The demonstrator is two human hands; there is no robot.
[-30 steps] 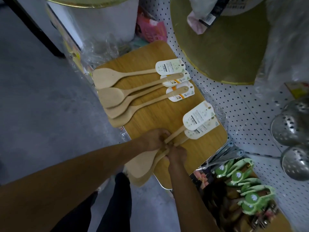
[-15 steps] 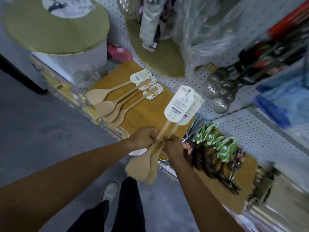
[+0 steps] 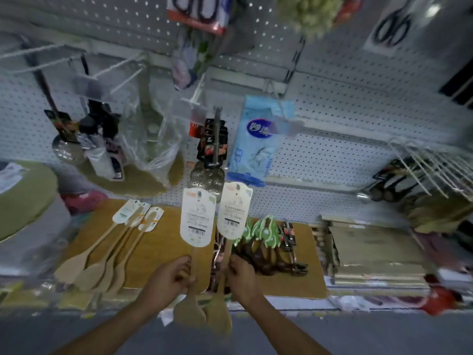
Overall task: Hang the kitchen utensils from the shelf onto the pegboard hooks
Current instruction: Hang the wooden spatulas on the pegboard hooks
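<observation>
Left hand (image 3: 170,279) and right hand (image 3: 242,276), apart, each grip one tagged wooden spatula (image 3: 195,221) upright before the pegboard (image 3: 332,155); none hung yet, four spoons (image 3: 102,254) remain on the shelf (image 3: 163,252).

Two wooden spatulas (image 3: 197,254) lifted off the shelf, now upright, split between left hand (image 3: 171,280) and right hand (image 3: 240,276)

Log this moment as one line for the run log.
left hand: holds wooden spatula upright | right hand: holds second spatula upright | four spatulas on shelf board | none hung yet
</observation>
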